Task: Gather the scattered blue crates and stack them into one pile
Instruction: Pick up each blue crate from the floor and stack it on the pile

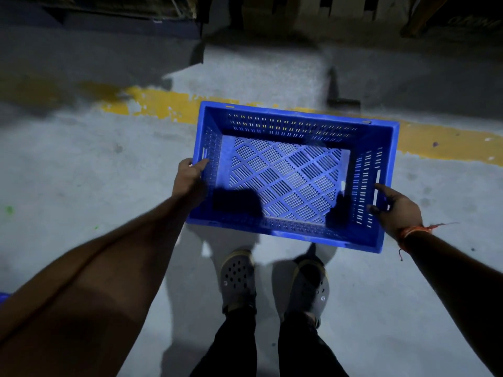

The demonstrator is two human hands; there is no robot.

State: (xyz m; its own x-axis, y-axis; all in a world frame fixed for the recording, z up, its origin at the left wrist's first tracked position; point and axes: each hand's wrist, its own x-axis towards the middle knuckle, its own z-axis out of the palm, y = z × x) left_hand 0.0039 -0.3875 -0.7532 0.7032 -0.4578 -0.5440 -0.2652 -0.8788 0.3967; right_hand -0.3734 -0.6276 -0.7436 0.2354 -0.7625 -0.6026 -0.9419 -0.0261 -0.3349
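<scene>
Crate (294,175) gripped at short ends by left hand (190,176) and right hand (396,206), above clogs (238,278); yellow floor stripe (163,104) beyond.

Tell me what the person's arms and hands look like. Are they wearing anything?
Both arms are bare, with no sleeves and no gloves. The left hand has nothing on it. The right hand has an orange-red thread band tied at the wrist, with loose ends sticking out.

Bare forearms, orange wrist thread (408,232) — grey clogs (237,278), seemingly black trousers (234,346).
</scene>
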